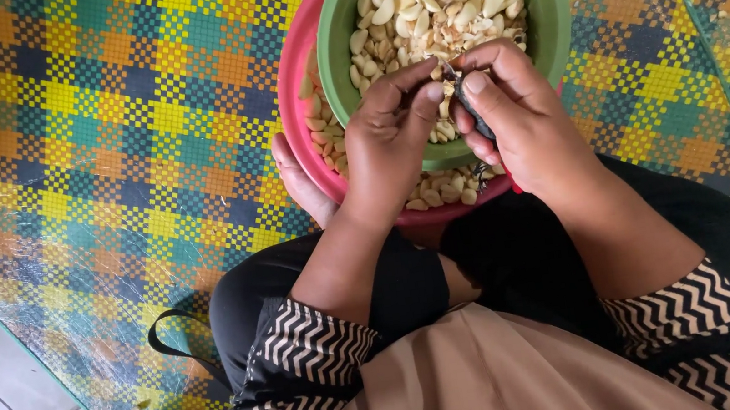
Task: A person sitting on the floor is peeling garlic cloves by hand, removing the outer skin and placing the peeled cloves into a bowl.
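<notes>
Left hand (390, 143) pinches small pale garlic clove (441, 88); right hand (516, 119) grips dark small knife (473, 110). Clove light, firm, likely slippery; best held at ends by fingertips.

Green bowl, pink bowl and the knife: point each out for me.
green bowl (330, 44), head view, bare left wall.
pink bowl (289, 85), head view, left rim.
knife (474, 115), head view, dark handle in the right hand (520, 119).

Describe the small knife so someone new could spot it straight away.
Start at the green bowl of pale peeled cloves, nested on a pink basin on the checkered mat. At its near rim, the right hand grips the knife: the only dark, slim thing among the cloves.
</notes>
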